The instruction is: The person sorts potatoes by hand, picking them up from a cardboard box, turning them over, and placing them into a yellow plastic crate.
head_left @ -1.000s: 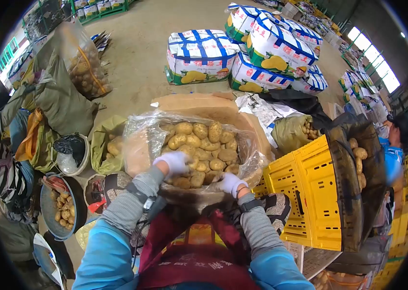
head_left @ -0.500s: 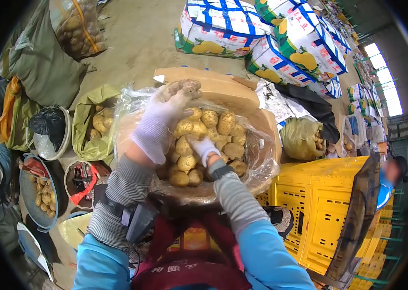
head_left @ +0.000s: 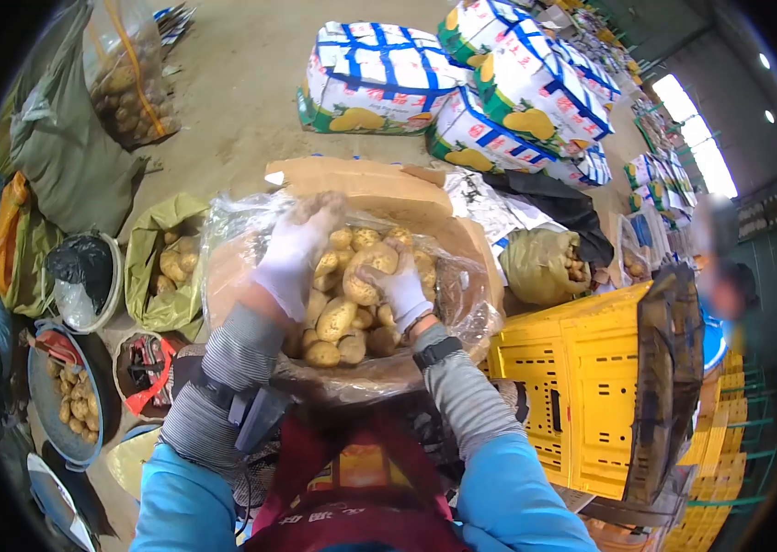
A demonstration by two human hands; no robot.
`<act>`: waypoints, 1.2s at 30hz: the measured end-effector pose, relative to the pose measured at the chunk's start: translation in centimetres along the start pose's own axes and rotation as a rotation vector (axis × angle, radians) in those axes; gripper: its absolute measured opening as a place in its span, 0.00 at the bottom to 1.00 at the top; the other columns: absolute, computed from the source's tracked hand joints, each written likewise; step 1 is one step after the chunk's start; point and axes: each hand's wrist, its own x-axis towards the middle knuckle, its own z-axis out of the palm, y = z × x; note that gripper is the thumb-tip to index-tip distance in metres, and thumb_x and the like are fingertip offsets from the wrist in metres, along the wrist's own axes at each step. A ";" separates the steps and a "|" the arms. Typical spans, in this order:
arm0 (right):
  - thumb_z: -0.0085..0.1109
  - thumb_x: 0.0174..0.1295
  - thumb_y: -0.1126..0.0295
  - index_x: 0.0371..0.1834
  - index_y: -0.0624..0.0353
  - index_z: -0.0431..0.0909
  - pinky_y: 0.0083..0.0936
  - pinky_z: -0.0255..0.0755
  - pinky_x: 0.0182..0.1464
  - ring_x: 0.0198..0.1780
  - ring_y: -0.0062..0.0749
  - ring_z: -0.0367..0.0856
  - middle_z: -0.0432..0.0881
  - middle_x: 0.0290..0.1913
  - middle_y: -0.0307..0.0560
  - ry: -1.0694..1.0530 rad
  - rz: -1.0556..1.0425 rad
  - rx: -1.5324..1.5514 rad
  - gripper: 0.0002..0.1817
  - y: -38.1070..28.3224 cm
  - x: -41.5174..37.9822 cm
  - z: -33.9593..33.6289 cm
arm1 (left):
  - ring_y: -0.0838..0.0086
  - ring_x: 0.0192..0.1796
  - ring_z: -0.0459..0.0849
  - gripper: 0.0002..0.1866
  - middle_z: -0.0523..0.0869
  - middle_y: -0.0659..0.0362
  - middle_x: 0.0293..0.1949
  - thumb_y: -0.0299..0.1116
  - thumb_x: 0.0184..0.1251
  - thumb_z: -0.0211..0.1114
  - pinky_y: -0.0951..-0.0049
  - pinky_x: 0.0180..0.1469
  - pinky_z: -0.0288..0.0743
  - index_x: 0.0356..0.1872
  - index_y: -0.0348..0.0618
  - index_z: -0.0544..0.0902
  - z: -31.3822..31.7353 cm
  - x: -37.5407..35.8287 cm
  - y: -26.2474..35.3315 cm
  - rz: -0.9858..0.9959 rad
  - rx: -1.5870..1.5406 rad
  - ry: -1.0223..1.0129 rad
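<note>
"So, taking the box [head_left: 365, 189] as the clock's middle, where are the hands?"

"The right hand [head_left: 404, 287] is towards three o'clock, over the potatoes [head_left: 337, 319] in the box, thumb and fingers clamped on a big potato [head_left: 357, 283]."

"Why that grip?"

"Probably because something round and dusty needs pressure from opposite sides."

"And the left hand [head_left: 297, 253]?"

"Around ten o'clock, by the pile's edge. Its fingertips blur, so I can't tell whether they're apart or pinching anything."

"Why the plastic sheet [head_left: 464, 290]?"

"It lines the cardboard and drapes outward, likely keeping dirt inside."

"And round about?"

"Green sack [head_left: 143, 276] at nine, blue tub [head_left: 46, 425] at eight, yellow crate [head_left: 595, 386] at four, perhaps set aside so both arms reach the box freely."
</note>
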 end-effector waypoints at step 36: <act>0.61 0.67 0.57 0.61 0.63 0.74 0.37 0.69 0.62 0.60 0.53 0.75 0.79 0.55 0.59 0.026 0.093 -0.413 0.25 -9.1 -3.1 -10.8 | 0.71 0.50 0.86 0.26 0.84 0.58 0.55 0.49 0.79 0.49 0.73 0.42 0.80 0.69 0.45 0.69 6.4 -3.5 -4.8 -0.229 -0.373 -0.668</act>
